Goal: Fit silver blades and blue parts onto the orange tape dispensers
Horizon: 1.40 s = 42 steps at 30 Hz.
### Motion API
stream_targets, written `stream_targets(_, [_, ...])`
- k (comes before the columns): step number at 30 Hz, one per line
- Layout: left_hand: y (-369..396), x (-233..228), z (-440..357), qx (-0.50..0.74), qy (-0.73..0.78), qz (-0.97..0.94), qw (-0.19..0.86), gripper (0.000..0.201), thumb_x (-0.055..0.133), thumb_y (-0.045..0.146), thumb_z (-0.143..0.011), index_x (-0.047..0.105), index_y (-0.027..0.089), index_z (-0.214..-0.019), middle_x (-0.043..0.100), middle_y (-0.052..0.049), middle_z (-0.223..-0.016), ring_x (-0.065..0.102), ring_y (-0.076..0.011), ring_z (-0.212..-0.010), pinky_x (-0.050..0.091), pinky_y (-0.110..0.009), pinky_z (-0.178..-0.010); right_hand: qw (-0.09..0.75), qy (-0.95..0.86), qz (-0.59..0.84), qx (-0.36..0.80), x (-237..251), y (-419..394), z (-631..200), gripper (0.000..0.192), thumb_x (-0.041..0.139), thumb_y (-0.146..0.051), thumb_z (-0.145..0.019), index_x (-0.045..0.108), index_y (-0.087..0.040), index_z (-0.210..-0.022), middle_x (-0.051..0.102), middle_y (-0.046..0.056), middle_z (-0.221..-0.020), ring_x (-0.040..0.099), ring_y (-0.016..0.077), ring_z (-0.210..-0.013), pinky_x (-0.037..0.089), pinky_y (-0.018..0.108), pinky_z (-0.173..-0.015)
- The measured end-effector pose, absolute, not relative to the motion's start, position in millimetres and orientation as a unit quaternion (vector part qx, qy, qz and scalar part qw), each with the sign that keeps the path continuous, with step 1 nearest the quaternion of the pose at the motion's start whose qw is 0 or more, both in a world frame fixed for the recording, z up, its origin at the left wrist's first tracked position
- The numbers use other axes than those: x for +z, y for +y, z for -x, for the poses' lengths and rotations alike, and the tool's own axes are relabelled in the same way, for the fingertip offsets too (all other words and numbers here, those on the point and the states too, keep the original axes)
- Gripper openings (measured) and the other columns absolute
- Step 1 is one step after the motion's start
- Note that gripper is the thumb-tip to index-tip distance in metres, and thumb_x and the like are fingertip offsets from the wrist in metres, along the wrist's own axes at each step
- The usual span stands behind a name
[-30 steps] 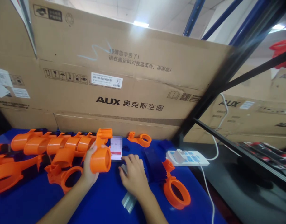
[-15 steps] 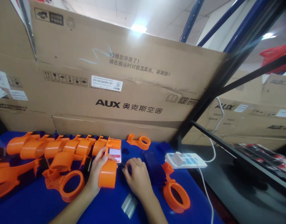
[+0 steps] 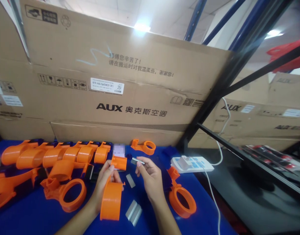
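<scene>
Fitting a blade at the blue worktop [image 3: 37,218]

Our left hand [image 3: 104,182] clamps the orange plastic tape dispenser [image 3: 112,195]; beside it, our right hand [image 3: 150,178] pinches a thin metal blade [image 3: 137,160].

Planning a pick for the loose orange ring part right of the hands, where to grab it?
Grip the orange ring part across its round hoop wall, coming straight down. It lies flat on the blue table, hoop opening upward, with clear space around its right side.

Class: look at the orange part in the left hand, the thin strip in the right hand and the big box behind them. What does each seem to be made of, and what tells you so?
Orange tape dispenser part: apparently moulded plastic, uniform colour, smooth dull sheen.
Thin strip: probably metal; grey with a bright glint.
AUX carton: corrugated cardboard, matte brown, creased and printed.
</scene>
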<state>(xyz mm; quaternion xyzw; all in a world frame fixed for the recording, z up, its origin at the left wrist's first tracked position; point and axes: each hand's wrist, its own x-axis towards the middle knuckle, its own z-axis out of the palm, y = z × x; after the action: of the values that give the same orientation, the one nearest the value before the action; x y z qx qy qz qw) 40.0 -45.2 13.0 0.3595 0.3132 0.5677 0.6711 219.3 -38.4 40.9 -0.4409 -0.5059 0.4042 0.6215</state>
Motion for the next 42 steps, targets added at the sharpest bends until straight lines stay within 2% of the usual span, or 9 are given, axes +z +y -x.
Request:
stream_targets(3, [-41.5,8.7,-41.6,0.569,0.342,-0.369,0.65,0.041,0.07,0.058,-0.086,0.056,0.024,-0.106,0.067,0.003,-0.056,0.064,-0.0181,-0.045,0.052,-0.026,-0.051,0.614,-0.526,0.428,0.404,39.7,-39.1,-218.3,0.032,0.074,-0.041,-0.09,0.072,-0.019,-0.112,0.07,0.002,-0.072,0.063,0.0161,-0.061,0.052,0.029,-0.062])
stream_targets(8, [-45.1,15.4,-44.5,0.58,0.363,-0.374,0.626,0.052,0.069,0.054,-0.088,0.057,0.022,-0.127,0.068,0.002,-0.056,0.062,-0.0171,-0.048,0.05,-0.024,-0.052,0.612,-0.534,0.436,0.387,40.2,-39.6,-216.3,0.035,0.074,-0.044,-0.09,0.07,-0.019,-0.114,0.07,0.002,-0.072,0.063,0.0159,-0.06,0.052,0.028,-0.058])
stream_targets(17, [-38.9,6.0,-41.7,0.58,0.357,-0.376,0.628,0.066,0.073,0.057,-0.082,0.053,0.02,-0.133,0.068,0.001,-0.056,0.061,-0.0185,-0.045,0.047,-0.026,-0.049,0.605,-0.545,0.455,0.36,40.0,-42.1,-218.5,0.033,0.072,-0.046,-0.091,0.067,-0.02,-0.111,0.064,0.0,-0.069,0.06,0.0155,-0.059,0.05,0.027,-0.056])
stream_targets(20, [-34.0,-0.2,-40.3,0.575,0.353,-0.375,0.636,0.065,0.073,0.057,-0.083,0.052,0.021,-0.132,0.068,0.002,-0.057,0.062,-0.0187,-0.046,0.047,-0.026,-0.049,0.593,-0.554,0.457,0.363,39.2,-42.6,-217.4,0.031,0.071,-0.046,-0.092,0.067,-0.02,-0.11,0.063,-0.001,-0.07,0.059,0.0152,-0.059,0.05,0.026,-0.057])
stream_targets(29, [-46.9,14.7,-44.8,0.589,0.349,-0.351,0.639,0.046,0.077,0.052,-0.081,0.063,0.02,-0.112,0.064,0.004,-0.059,0.057,-0.0136,-0.047,0.053,-0.025,-0.054,0.562,-0.603,0.471,0.313,34.3,-38.0,-224.6,0.032,0.068,-0.05,-0.093,0.07,-0.019,-0.103,0.068,0.004,-0.08,0.061,0.017,-0.066,0.051,0.027,-0.062])
stream_targets(33, [-45.4,13.8,-43.0,0.586,0.357,-0.341,0.643,0.042,0.077,0.052,-0.081,0.066,0.021,-0.108,0.063,0.004,-0.058,0.054,-0.0136,-0.045,0.053,-0.026,-0.052,0.549,-0.619,0.473,0.303,34.9,-37.7,-227.2,0.031,0.067,-0.048,-0.094,0.071,-0.019,-0.103,0.067,0.003,-0.076,0.059,0.0172,-0.065,0.049,0.027,-0.061])
stream_targets(36, [-42.2,13.6,-38.9,0.573,0.359,-0.363,0.641,0.034,0.075,0.053,-0.083,0.068,0.02,-0.088,0.061,0.003,-0.055,0.053,-0.0131,-0.045,0.049,-0.025,-0.051,0.549,-0.615,0.468,0.318,35.7,-39.0,-227.9,0.03,0.067,-0.047,-0.094,0.07,-0.019,-0.104,0.066,0.003,-0.076,0.057,0.0165,-0.064,0.047,0.026,-0.059])
stream_targets(38, [-39.8,15.3,-35.5,0.561,0.364,-0.39,0.633,0.036,0.074,0.053,-0.082,0.065,0.019,-0.073,0.059,0.002,-0.053,0.051,-0.0129,-0.044,0.046,-0.025,-0.051,0.549,-0.615,0.47,0.316,36.3,-39.6,-228.8,0.029,0.067,-0.046,-0.094,0.071,-0.019,-0.104,0.063,0.002,-0.074,0.054,0.016,-0.063,0.046,0.026,-0.059])
stream_targets(42, [-35.3,19.2,-30.1,0.547,0.375,-0.411,0.625,0.042,0.076,0.052,-0.082,0.061,0.019,-0.062,0.055,0.002,-0.051,0.046,-0.0112,-0.046,0.037,-0.023,-0.048,0.554,-0.607,0.473,0.317,37.0,-39.2,-230.8,0.029,0.069,-0.046,-0.092,0.071,-0.019,-0.103,0.062,0.001,-0.073,0.053,0.016,-0.062,0.044,0.027,-0.058])
